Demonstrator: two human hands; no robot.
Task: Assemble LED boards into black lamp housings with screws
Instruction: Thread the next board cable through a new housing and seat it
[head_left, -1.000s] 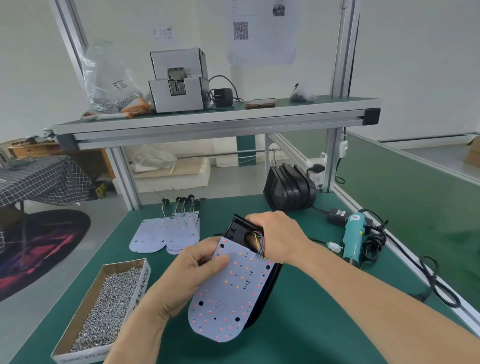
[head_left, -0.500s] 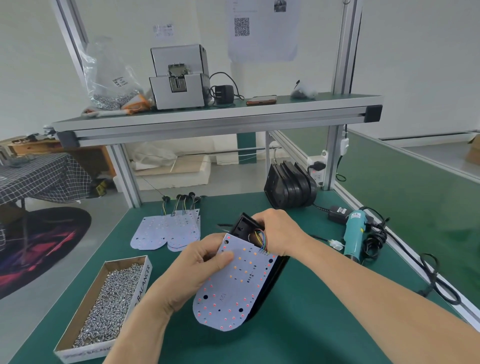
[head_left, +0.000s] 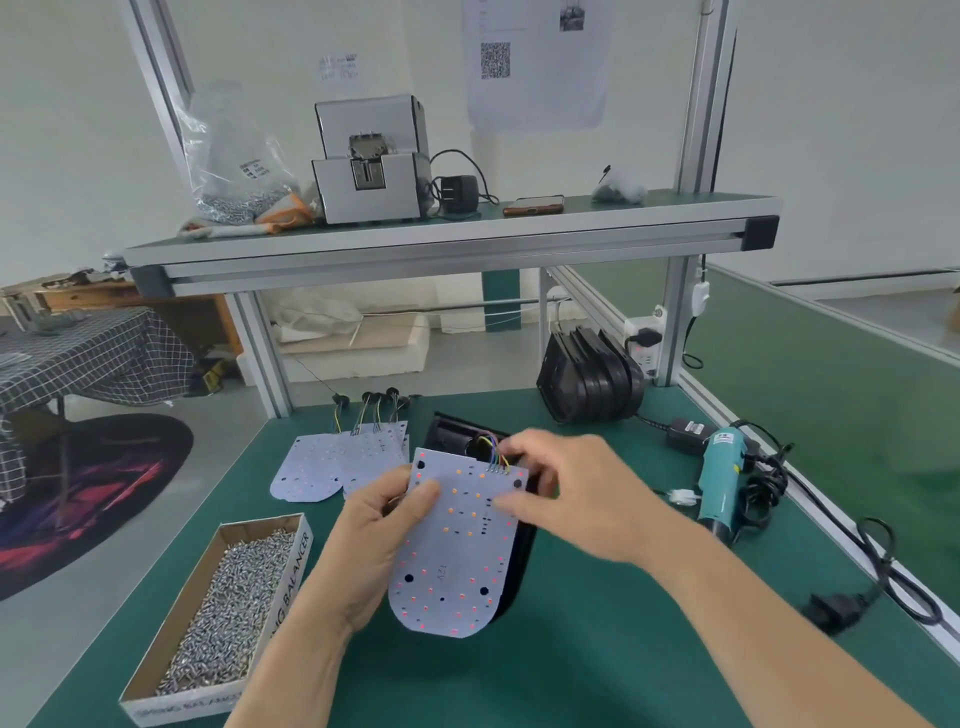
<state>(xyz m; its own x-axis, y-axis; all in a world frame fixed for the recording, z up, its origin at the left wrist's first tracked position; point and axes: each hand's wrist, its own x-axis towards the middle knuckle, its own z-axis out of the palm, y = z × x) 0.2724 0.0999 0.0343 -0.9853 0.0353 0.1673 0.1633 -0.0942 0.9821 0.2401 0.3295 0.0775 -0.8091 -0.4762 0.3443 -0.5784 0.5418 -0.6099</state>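
Leftmost, a cardboard box (head_left: 291, 587) of screws (head_left: 228, 587) sits on the green bench (head_left: 623, 654). Next, the left hand (head_left: 374, 540) grips the LED board (head_left: 457, 551) by its left edge, thumb on top, holding it tilted over the black housing (head_left: 447, 431). The right hand (head_left: 571, 499) pinches the board's right side, near the coloured wires (head_left: 493, 453).

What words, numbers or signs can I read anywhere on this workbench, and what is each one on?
"12V": on the LED board held by the left hand.
"NG BALANCER": side of the cardboard box of screws; earlier letters unclear.
QR code, no legible words: paper sheet on the wall.
Unreadable: bag label, wall note, teal tool label, adapter label.
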